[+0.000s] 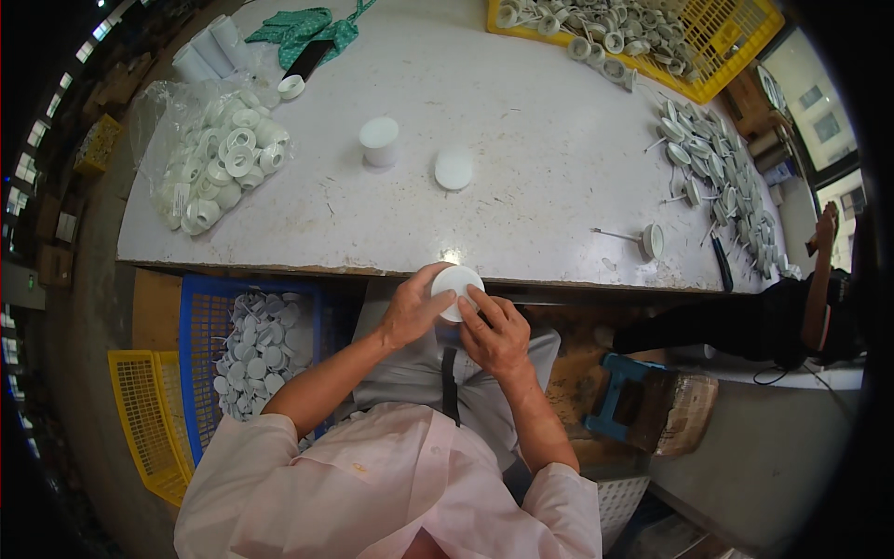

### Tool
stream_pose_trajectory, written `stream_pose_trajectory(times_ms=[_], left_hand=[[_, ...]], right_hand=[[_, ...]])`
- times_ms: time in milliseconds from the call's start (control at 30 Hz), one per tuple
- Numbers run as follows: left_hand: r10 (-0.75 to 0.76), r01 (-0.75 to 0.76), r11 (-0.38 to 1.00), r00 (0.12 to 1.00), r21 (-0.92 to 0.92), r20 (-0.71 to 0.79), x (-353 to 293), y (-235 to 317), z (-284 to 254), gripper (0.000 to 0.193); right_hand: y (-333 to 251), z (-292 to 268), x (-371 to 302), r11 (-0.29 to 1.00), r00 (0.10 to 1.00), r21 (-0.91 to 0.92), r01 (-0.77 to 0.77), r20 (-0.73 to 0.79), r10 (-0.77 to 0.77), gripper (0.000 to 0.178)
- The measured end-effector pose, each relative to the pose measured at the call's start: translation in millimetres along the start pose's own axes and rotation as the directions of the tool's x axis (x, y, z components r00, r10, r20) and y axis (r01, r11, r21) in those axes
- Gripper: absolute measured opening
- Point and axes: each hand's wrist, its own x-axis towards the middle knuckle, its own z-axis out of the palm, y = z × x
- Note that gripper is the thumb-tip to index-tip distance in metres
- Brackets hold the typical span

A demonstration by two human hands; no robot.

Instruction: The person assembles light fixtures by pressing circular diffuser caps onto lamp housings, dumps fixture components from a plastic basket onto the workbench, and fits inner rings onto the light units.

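Note:
Just off the table's front edge, I hold a white round cap-like piece (458, 279), its flat face turned up. My left hand (410, 307) is closed around its left side, with the thumb lying across the face. The bent fingers of my right hand (496, 337) grip it from the right, fingertips on the face and rim. The underside is hidden. Beyond it on the table stand a white cylindrical piece (379, 139) and a white round piece (453, 169).
A clear bag of white rings (223, 168) lies left on the table (317, 214). A yellow crate (717, 47) and grey wired fittings (712, 158) are at right; one fitting (651, 241) lies apart near a black-handled tool (722, 261). A blue basket (197, 345) holds discs. Someone's arm (819, 279) shows at right.

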Motion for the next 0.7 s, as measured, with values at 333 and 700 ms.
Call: stream_pose_trajectory(times_ms=[333, 700], left_hand=[[0.123, -0.115, 0.989, 0.989, 0.093, -0.085, 1, -13, 2, 0.041], [0.253, -0.239, 0.949, 0.966, 0.207, -0.044, 1, -17, -3, 0.036]], right_hand=[[0, 4, -3, 1.0, 1.0, 0.014, 0.02, -0.001, -0.02, 0.05], [-2, 6, -8, 0.999, 0.999, 0.011, 0.047, -0.001, -0.047, 0.052]])
